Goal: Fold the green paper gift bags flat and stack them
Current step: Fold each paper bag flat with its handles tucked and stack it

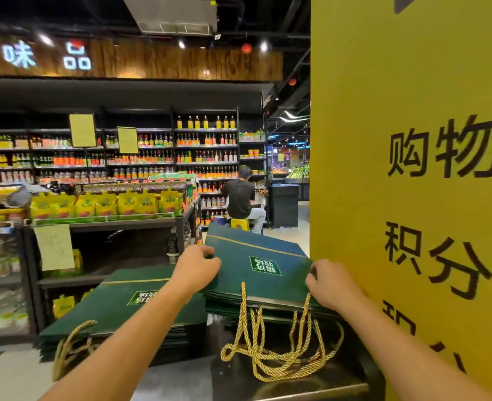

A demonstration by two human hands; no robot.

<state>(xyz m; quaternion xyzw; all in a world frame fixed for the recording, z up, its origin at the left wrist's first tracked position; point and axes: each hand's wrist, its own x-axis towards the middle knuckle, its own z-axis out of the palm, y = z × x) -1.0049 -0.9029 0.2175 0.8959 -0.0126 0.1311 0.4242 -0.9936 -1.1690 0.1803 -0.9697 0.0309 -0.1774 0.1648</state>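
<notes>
both hands were on one flat green bag [256, 256], top of the right-hand stack [218, 308] on the desk [239, 380]. left hand [195, 267] gripped its left edge, fingers [207, 251] curled over and pinching it; right hand [330, 282] pinched the right edge likewise. bag sat tilted, far end raised. judged: being squared to the pile before release. bag was dark green with a thin gold line and a label panel, gold rope handles [279, 357] hanging off the near edge. second flat stack [117, 308] lay just beside, left.
</notes>
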